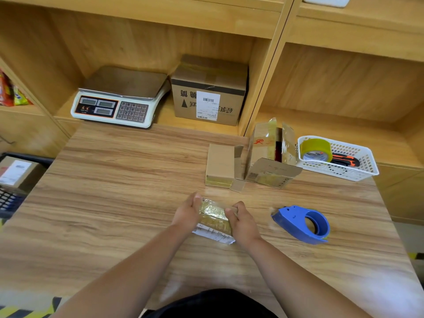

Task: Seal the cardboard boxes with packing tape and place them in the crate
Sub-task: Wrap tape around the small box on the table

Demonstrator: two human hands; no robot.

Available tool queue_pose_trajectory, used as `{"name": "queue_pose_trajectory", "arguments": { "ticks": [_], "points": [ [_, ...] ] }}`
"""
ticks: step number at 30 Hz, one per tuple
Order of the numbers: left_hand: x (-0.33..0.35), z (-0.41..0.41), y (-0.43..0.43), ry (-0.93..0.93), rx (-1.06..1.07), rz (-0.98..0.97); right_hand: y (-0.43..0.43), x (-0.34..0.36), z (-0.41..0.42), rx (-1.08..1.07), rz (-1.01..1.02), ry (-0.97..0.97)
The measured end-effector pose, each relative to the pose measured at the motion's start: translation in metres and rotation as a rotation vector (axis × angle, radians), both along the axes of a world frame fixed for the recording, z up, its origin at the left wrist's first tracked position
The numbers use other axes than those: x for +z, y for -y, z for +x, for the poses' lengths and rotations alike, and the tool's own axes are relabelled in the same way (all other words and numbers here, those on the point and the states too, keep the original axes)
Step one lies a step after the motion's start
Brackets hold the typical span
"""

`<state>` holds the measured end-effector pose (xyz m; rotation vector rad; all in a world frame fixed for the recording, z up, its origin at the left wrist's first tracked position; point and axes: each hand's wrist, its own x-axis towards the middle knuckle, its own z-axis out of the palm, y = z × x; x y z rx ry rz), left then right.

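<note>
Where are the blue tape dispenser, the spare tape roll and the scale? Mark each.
blue tape dispenser (291, 217), head view, on its blue side plate.
tape roll (316, 146), head view, on its yellowish outer band.
scale (125, 81), head view, on its metal weighing pan.

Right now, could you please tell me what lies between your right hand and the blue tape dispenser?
Nothing: the head view shows only bare table between the right hand, gripping the small box, and the dispenser.
</note>
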<state>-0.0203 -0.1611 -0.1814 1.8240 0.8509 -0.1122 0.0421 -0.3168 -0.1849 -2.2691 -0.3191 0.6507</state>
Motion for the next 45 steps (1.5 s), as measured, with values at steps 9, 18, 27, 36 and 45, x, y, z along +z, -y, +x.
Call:
{"name": "queue_pose_trajectory", "arguments": {
  "ticks": [9, 18, 27, 36, 45],
  "points": [
    [-0.001, 0.0, -0.009, 0.143, -0.052, -0.104, -0.003, 0.004, -0.005, -0.027, -0.024, -0.012],
    [0.001, 0.008, -0.022, 0.087, -0.053, -0.117, -0.006, 0.006, -0.006, -0.042, -0.043, -0.012],
    [-0.001, 0.005, -0.026, 0.02, -0.038, -0.195, -0.005, 0.007, -0.004, -0.048, -0.011, -0.046],
    [-0.012, -0.03, -0.023, -0.005, 0.066, -0.284, 0.03, 0.009, -0.016, 0.311, 0.046, 0.067],
    [-0.009, -0.052, -0.004, -0.003, 0.266, -0.353, 0.028, 0.005, -0.012, -0.022, 0.23, -0.098]
  ]
}}
